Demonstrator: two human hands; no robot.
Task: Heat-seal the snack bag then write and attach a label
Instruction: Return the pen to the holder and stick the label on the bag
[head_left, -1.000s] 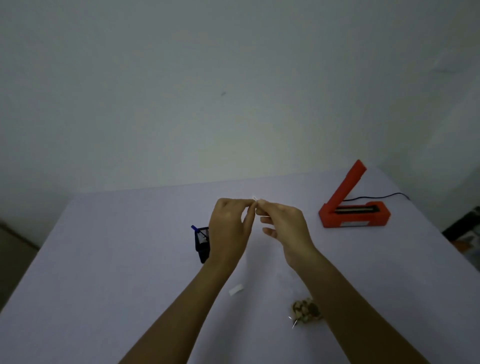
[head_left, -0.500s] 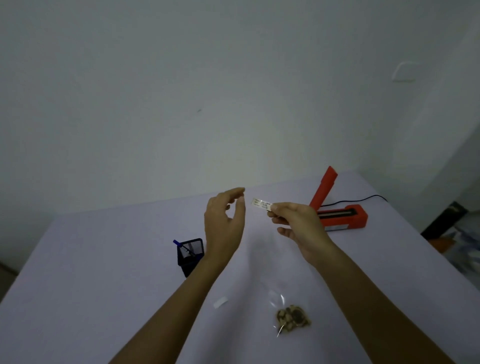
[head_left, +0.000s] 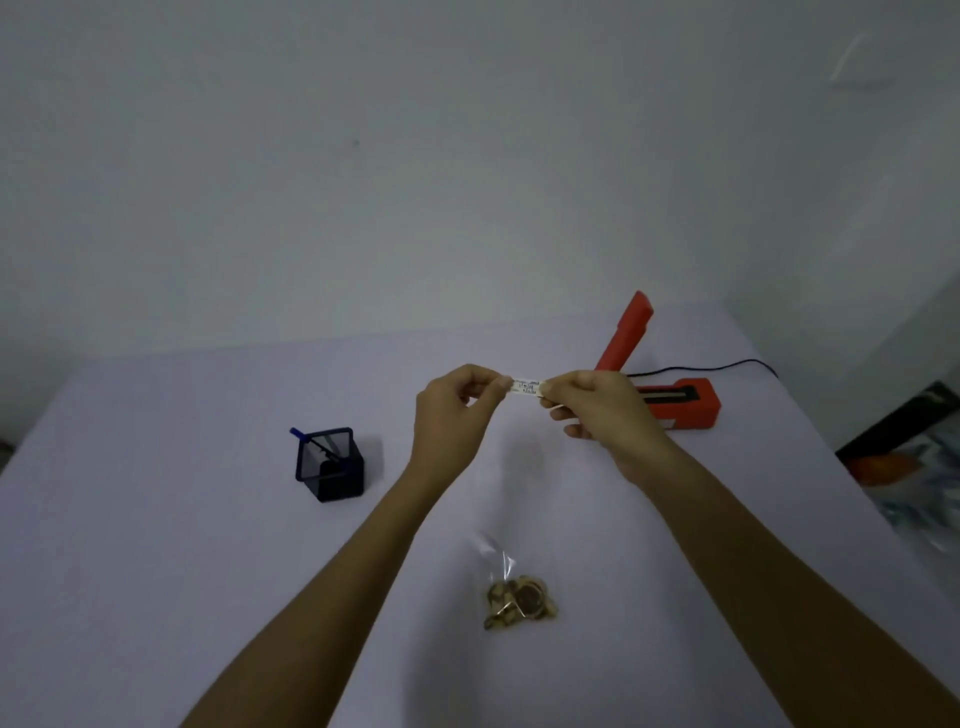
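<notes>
Head view: label (head_left: 527, 387) is pinched endwise by left hand (head_left: 457, 415) and right hand (head_left: 597, 410), long axis crosswise, above snack bag (head_left: 519, 597) lying nearer on bench (head_left: 156, 519).

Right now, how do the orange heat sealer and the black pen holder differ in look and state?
The heat sealer is orange, long and low, while the pen holder is black, square and upright. The heat sealer stands with its lid raised and a black cord running from it; the pen holder has no cord and holds a blue pen. The heat sealer lies behind the right hand, the pen holder left of the left hand. Both stand on the table, untouched.
</notes>
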